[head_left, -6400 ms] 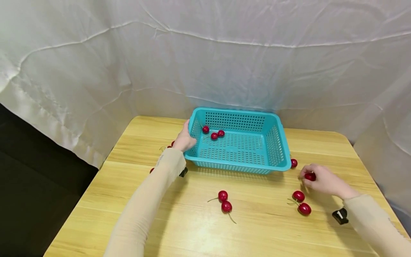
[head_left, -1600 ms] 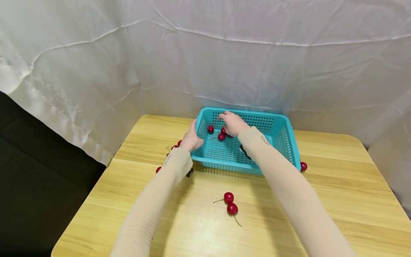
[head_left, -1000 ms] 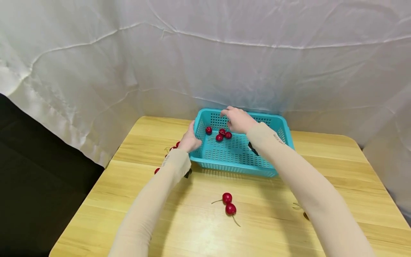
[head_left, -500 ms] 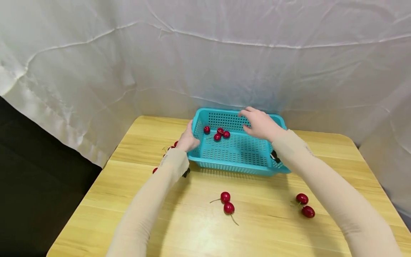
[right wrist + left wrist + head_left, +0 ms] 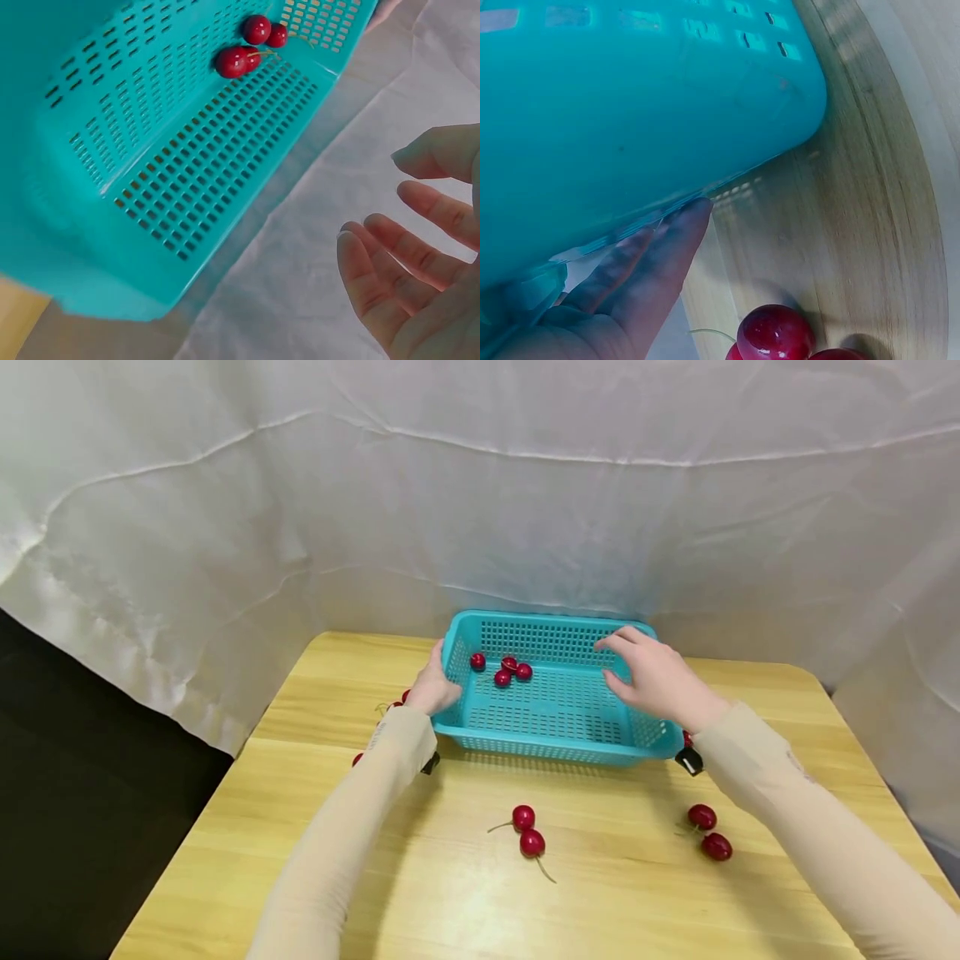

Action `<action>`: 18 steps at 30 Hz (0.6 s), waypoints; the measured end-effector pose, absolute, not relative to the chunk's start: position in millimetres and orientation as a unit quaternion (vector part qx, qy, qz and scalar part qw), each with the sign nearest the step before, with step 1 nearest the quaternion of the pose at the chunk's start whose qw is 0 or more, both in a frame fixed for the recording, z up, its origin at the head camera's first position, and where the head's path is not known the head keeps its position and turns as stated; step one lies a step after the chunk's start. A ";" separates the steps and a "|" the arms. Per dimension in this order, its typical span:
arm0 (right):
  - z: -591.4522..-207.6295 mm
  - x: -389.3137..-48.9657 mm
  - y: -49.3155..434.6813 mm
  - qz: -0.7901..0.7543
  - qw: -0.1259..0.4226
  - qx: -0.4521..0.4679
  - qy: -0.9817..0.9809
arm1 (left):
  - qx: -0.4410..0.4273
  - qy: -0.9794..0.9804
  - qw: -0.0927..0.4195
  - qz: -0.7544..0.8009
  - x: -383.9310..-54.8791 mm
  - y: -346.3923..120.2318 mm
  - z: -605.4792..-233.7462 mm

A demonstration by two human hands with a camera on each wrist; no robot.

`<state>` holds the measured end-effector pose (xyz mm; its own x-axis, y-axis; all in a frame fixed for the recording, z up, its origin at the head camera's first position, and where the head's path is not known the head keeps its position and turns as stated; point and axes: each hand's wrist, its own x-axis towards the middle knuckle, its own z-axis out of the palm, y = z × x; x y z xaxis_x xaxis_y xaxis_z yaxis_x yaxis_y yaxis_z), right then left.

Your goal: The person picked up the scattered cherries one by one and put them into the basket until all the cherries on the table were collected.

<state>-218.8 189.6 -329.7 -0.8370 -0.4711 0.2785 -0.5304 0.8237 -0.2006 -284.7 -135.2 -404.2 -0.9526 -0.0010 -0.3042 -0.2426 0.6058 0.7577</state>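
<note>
A turquoise plastic basket point(image 5: 555, 746) stands near the table's back edge, with a small group of red cherries point(image 5: 502, 678) in its left part. My left hand point(image 5: 432, 685) holds the basket's left side, fingers along the outer wall and thumb at the rim. In the left wrist view, the fingers point(image 5: 664, 262) lie against that wall. My right hand point(image 5: 660, 681) hangs over the basket's right end, fingers spread and slightly bent, nothing between them. In the right wrist view this hand point(image 5: 420, 262) is also bare, apart from the basket.
Two stemmed cherries point(image 5: 532, 843) lie in front of the basket, and two more cherries point(image 5: 717, 847) at the right. Another cherry point(image 5: 687, 739) shows beside the basket's right end. Several cherries point(image 5: 775, 332) lie left of it. A pale curtain point(image 5: 480, 527) hangs behind the table point(image 5: 450, 877).
My right hand picked up a cherry at the right and let it go in the basket, where one more now lies. It has since moved back rightward. My left hand stays at the basket.
</note>
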 end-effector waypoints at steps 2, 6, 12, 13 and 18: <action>-330.4 -213.0 194.3 0.141 0.122 0.263 -0.947 | -0.068 0.886 0.137 0.438 -284.5 -135.5 -404.7; -334.4 -202.5 206.3 0.151 0.150 0.260 -0.942 | -0.064 0.886 0.140 0.438 -285.3 -136.3 -404.7; -343.2 -187.3 225.5 0.155 0.173 0.259 -0.938 | -0.073 0.881 0.146 0.444 -287.0 -136.7 -403.3; -344.6 -184.7 229.0 0.156 0.178 0.256 -0.937 | -0.074 0.881 0.147 0.444 -287.0 -136.4 -403.4; -348.7 -171.7 248.6 0.178 0.195 0.237 -0.935 | -0.069 0.883 0.143 0.441 -286.5 -135.9 -404.0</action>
<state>-171.7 248.6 -348.7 -0.8119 -0.3731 0.4490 -0.5118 0.8249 -0.2401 -286.5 -135.9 -404.0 -0.9499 0.0038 -0.3126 -0.2475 0.6018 0.7593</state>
